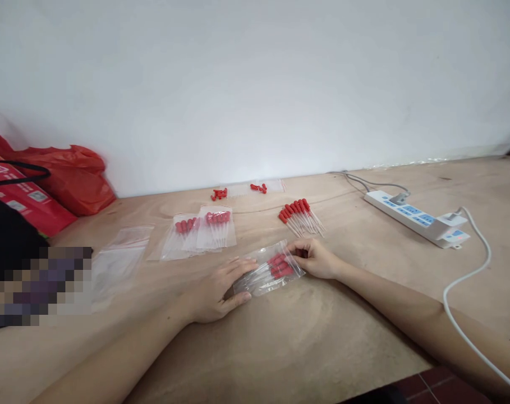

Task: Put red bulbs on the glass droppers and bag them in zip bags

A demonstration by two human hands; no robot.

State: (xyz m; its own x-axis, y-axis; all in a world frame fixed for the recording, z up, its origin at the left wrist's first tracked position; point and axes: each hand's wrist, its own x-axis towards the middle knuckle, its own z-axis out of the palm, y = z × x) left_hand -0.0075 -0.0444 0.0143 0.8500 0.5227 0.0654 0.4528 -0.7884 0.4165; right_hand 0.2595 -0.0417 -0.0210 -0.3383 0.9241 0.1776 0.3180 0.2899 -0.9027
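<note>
A clear zip bag point(263, 272) with several red-tipped white sticks inside lies on the wooden table point(305, 342), red tips toward the right. At its left end my left hand point(219, 289) rests with fingers apart, fingertips touching the plastic. My right hand point(316, 258) pinches the bag's right edge between curled fingers. Just beyond, a fanned bunch of loose red-tipped sticks point(301, 216) lies on the wood. Filled bags point(216, 227) overlap to the left of that bunch.
Flat clear bags point(122, 255) lie at the left. Small red pieces point(258, 188) are near the wall. A white power strip point(414, 216) with cables sits at the right. Red bags point(82, 179) and a dark item point(10, 241) stand at the far left.
</note>
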